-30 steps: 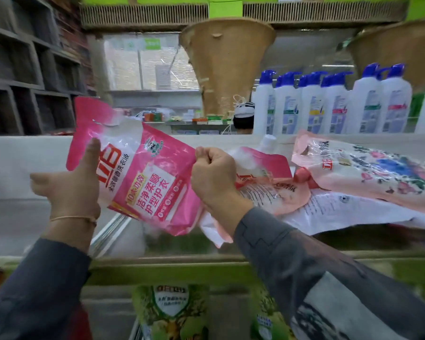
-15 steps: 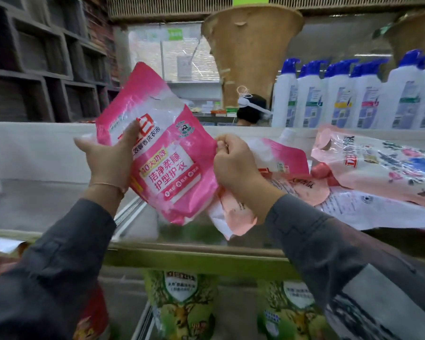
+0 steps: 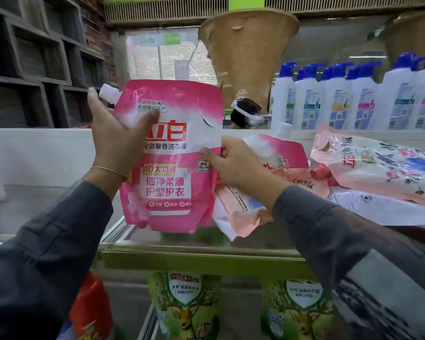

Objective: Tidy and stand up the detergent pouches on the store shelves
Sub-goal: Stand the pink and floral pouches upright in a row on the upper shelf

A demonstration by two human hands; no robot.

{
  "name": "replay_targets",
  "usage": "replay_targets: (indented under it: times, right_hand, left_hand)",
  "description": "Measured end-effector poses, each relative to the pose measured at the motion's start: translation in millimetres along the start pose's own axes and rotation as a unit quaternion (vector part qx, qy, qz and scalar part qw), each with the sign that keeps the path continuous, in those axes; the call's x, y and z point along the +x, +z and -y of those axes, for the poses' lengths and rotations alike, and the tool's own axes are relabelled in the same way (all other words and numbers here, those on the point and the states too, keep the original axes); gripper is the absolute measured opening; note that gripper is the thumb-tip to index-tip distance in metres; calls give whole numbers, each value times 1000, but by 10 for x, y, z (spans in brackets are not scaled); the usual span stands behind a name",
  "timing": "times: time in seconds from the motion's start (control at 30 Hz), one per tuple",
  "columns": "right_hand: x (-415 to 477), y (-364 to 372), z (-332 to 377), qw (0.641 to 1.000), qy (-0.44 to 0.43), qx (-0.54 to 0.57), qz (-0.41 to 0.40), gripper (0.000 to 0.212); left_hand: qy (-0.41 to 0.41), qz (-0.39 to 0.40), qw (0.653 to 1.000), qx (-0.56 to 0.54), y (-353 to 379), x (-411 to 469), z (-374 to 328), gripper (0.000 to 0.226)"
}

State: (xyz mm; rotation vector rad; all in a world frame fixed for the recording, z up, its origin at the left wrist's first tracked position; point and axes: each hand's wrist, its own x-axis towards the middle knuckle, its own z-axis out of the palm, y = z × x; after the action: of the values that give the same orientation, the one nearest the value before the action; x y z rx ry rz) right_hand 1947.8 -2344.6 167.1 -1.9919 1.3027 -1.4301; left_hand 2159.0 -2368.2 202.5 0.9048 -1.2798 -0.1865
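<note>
Head view: both hands [image 3: 118,141] hold pink detergent pouch [image 3: 174,173] upright.

Pink-and-white pouch [image 3: 172,153], floral-printed pouch [image 3: 388,165], white bottles [image 3: 339,99] capped blue.

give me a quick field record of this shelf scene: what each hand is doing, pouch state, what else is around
left hand: left hand grips the bright pink plastic detergent pouch at its upper left, near the white spout
right hand: right hand pinches that pouch's right edge
held pouch: upright, label facing the camera, raised above the shelf
shelf: green-edged wire shelf
lying flat: pale pink floral pouches on the right
behind: white bottles with blue caps
below: green pouches with a deer picture, standing
</note>
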Motion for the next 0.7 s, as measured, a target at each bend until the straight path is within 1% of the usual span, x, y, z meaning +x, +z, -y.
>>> replay_targets:
  times: [0.07,0.1,0.2,0.3,0.33,0.43,0.47,0.6,0.7]
  right_hand:
    - [32,-20,-14,999,11,52,-3,9]
    - [46,-33,-20,997,19,72,-3,4]
    - [54,-40,-46,993,28,115,-20,4]
    - [36,-17,-59,991,32,125,-35,4]
    - [46,-4,-76,991,39,126,-38,10]
    - [39,29,-78,994,37,96,-44,36]
    - [37,36,-79,995,32,79,-48,41]
    - [14,23,-61,997,46,28,-49,44]
    - [-19,28,-45,998,61,9,-12,48]
  left_hand:
    - [-11,14,1000,-23,-62,-2,17,117]
    - [-25,27,999,-40,-95,-4,32,114]
    - [-73,76,991,-79,-170,-84,67,98]
    - [-79,118,986,-86,-173,-219,106,63]
    - [-79,127,985,-84,-169,-249,119,59]
    - [-86,138,984,-79,-163,-308,160,69]
    - [-89,134,984,-76,-169,-329,181,70]
    - [-125,144,979,-77,-192,-468,261,73]
    - [-145,129,976,-96,-198,-546,227,72]
